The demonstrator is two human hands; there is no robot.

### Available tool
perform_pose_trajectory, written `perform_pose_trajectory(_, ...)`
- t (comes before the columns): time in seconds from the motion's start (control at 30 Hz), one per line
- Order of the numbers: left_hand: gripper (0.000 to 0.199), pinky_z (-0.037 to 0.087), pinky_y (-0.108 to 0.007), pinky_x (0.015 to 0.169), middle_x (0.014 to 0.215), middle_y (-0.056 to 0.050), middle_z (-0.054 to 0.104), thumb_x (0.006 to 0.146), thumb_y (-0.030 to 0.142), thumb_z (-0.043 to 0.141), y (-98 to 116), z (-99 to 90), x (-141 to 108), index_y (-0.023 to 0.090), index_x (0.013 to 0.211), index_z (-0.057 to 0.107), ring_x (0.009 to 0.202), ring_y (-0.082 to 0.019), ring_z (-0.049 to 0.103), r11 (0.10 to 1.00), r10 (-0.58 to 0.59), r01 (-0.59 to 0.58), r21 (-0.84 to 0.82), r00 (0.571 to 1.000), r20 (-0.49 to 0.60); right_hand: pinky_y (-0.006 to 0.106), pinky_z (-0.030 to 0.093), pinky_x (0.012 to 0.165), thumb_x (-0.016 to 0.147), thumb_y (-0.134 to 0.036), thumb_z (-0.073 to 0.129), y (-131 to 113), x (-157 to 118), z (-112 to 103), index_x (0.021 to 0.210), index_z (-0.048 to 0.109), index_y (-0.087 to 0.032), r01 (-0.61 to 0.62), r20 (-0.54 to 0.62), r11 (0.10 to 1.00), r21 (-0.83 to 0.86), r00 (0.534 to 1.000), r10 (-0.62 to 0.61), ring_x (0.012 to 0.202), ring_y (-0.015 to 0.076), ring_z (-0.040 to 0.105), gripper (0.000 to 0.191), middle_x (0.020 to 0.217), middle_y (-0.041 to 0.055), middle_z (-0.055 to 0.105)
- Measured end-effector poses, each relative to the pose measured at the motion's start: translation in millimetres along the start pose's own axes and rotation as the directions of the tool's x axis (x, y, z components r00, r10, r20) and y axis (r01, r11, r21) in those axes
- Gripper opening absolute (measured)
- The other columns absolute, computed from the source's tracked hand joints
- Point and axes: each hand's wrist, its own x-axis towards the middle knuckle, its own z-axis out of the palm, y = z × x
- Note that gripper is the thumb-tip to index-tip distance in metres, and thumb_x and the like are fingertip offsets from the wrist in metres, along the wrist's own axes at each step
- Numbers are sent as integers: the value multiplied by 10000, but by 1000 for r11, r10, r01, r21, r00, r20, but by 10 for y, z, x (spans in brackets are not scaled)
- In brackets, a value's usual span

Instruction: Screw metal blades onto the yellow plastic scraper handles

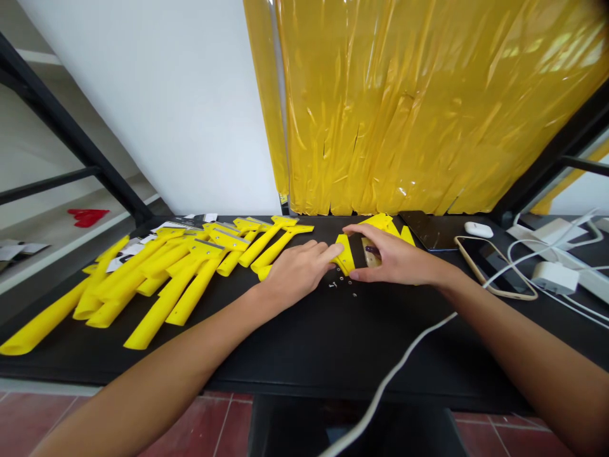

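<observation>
My left hand (302, 270) is closed around the handle of a yellow scraper, its index finger stretched along toward the wide yellow scraper head (347, 255). The handle's end (264, 272) peeks out at the left of that hand. My right hand (397, 256) curves round the head from the right, thumb and index finger at its two ends. Inside that curve shows a shiny metal plate (372, 252); whether my fingers grip it or it lies on the table, I cannot tell. Several small screws and nuts (333, 285) lie just below the head.
Many yellow scrapers (190, 270) with metal blades are piled at left on the black table (285, 355). More yellow parts (380, 220) lie behind my right hand. At right are a dark tablet (428, 230), phone (497, 266), white case (478, 229) and charger (554, 277). A white cable (404, 362) crosses in front.
</observation>
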Motion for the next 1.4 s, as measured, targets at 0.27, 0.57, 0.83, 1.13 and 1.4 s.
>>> perform_pose_trajectory(0.27, 281, 495, -317, 762, 1051, -50, 678, 1057, 140, 439, -24, -25, 7, 238, 1278, 583, 938, -209, 622, 982, 115, -114, 154, 993, 1, 526, 467, 1165, 809, -573, 772, -63, -8, -17, 1457, 486, -264, 32, -10, 993, -110, 999, -33, 1366, 330, 579, 773, 1502, 123, 562)
perform_pose_trajectory(0.57, 313, 513, -330, 744, 974, -67, 714, 1052, 254, 554, 23, -54, 5, 172, 1353, 525, 901, -229, 666, 980, 66, -56, 190, 997, -48, 506, 498, 1141, 791, -509, 781, -57, -17, 28, 1467, 485, -235, 88, -28, 968, -234, 995, -97, 1330, 334, 621, 787, 1500, 127, 588)
perform_pose_trajectory(0.83, 302, 522, -329, 724, 959, -62, 725, 1037, 213, 563, 23, -47, 6, 176, 1335, 532, 867, -230, 675, 982, 64, -59, 181, 998, -22, 501, 523, 1117, 803, -544, 756, -86, -31, 41, 1524, 464, -209, 49, -25, 957, -287, 998, -59, 1345, 338, 623, 847, 1518, 125, 602)
perform_pose_trajectory(1.13, 439, 552, -329, 818, 1277, -65, 682, 1006, 64, 466, -35, 15, -15, 281, 1380, 540, 969, -209, 696, 989, 116, -115, 97, 993, -5, 535, 567, 1015, 828, -670, 673, 20, -21, -200, 1527, 466, -220, -164, -141, 904, -395, 983, 116, 1247, 390, 678, 857, 1492, 130, 628)
perform_pose_trajectory(1.4, 471, 537, -274, 698, 1487, -81, 581, 929, 0, 474, -41, -35, -15, 282, 1285, 599, 944, -196, 733, 990, 57, -66, 126, 996, 74, 557, 542, 1036, 866, -722, 606, 316, -104, -519, 1512, 489, -194, -302, -256, 855, -422, 944, 208, 1239, 411, 673, 843, 1454, 162, 650)
